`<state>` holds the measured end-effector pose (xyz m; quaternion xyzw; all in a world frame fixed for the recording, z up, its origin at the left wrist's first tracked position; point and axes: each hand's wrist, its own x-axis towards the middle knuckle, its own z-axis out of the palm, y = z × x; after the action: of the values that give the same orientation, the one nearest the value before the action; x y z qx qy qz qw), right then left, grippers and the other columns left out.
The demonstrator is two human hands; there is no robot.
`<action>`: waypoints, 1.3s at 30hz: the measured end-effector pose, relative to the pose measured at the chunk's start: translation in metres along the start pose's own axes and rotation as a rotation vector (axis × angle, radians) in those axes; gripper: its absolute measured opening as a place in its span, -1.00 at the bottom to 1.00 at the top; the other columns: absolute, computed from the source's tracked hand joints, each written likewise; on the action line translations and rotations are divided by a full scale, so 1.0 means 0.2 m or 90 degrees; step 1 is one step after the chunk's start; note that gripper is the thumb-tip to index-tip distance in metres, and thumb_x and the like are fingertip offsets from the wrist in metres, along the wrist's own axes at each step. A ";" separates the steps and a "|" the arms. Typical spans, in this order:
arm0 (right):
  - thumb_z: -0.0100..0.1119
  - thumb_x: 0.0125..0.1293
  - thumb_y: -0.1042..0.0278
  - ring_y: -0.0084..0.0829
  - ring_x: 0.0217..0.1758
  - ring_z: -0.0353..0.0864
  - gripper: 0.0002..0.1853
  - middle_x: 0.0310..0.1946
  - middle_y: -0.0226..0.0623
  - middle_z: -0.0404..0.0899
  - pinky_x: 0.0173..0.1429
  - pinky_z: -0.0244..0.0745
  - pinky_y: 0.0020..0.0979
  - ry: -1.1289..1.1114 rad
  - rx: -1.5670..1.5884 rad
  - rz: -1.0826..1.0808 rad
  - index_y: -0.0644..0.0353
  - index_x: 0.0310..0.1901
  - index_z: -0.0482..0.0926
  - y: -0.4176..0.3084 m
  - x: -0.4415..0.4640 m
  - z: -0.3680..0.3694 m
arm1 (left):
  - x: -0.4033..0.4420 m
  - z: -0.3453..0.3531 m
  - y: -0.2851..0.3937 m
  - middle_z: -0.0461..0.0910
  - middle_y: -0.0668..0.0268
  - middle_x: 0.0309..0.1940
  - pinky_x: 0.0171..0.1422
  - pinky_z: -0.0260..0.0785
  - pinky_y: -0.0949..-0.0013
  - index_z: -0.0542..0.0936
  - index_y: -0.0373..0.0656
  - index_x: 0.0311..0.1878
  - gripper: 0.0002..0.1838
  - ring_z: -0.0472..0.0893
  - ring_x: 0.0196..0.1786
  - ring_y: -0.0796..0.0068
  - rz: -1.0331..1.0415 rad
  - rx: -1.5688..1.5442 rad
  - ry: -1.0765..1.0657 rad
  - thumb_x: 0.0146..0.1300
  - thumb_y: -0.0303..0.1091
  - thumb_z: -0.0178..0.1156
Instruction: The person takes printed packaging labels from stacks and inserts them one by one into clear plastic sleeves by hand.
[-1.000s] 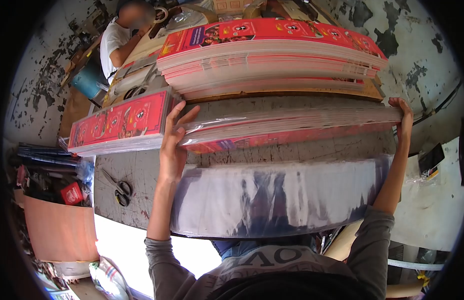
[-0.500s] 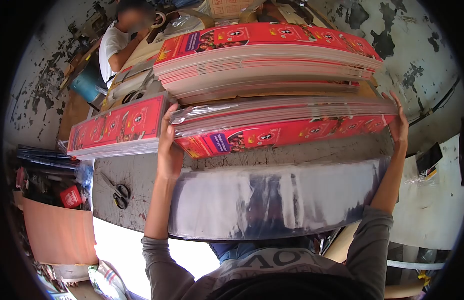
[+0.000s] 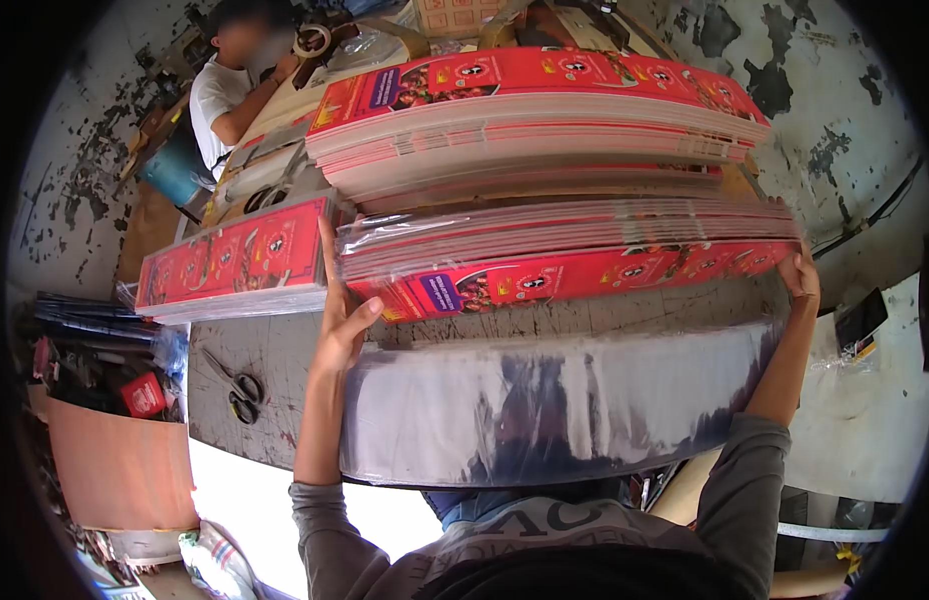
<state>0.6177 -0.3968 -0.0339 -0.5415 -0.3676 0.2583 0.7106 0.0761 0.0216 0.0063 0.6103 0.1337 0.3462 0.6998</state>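
Note:
Between my hands is a bundle of long red printed boards [image 3: 545, 285], tilted so that a printed face looks toward me and the layered edges show on top. Shiny clear plastic covers its left part. My left hand [image 3: 343, 318] holds the left end, fingers behind it and thumb near the lower front corner. At the other end my right hand [image 3: 801, 278] grips the lower right corner with bent fingers. Nearer my body lies a thick stack of clear plastic sheets [image 3: 555, 410], under my forearms.
Behind the bundle rises a taller stack of red boards [image 3: 545, 85]. A wrapped pack of red boards [image 3: 230, 255] lies at the left. Scissors [image 3: 235, 385] rest on the scratched grey tabletop [image 3: 270, 350]. Another person [image 3: 225, 100] sits at the far left by a tape roll [image 3: 313, 40].
My right hand has slid down from the upper right corner to the lower one. My left thumb has come down along the end. The bundle has shifted slightly toward me.

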 end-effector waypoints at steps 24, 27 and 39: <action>0.16 0.14 -0.25 -0.12 0.52 -0.17 -0.06 0.45 -0.12 -0.06 0.50 -0.19 -0.13 -0.036 -0.153 -0.103 0.20 0.40 0.08 -0.26 0.05 0.41 | 0.02 0.10 0.01 0.27 0.08 0.31 0.38 0.13 0.24 0.27 -0.17 0.29 -0.36 0.27 0.34 0.29 0.200 0.296 0.105 0.14 -0.44 0.27; 0.10 0.17 -0.28 -0.14 0.52 -0.14 -0.12 0.44 -0.14 -0.04 0.50 -0.16 -0.12 -0.004 -0.099 -0.058 0.17 0.37 0.15 -0.23 0.07 0.31 | -0.01 0.04 0.04 0.23 0.06 0.33 0.37 0.14 0.24 0.31 -0.18 0.25 -0.42 0.28 0.34 0.26 0.170 0.508 0.092 0.15 -0.44 0.25; 0.36 0.02 -0.02 -0.19 0.46 0.03 0.04 0.42 -0.03 0.00 0.47 -0.08 -0.22 0.006 -0.123 -0.048 0.17 0.43 -0.04 -0.23 0.05 0.49 | 0.01 0.01 -0.02 0.44 0.20 0.07 0.25 0.26 0.36 0.14 -0.21 0.34 -0.26 0.43 0.13 0.41 -0.011 0.095 0.110 0.10 -0.56 0.27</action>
<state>0.5432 -0.3444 0.0275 -0.5943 -0.4074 0.1922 0.6662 0.0809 0.0210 0.0035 0.6274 0.2243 0.3807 0.6412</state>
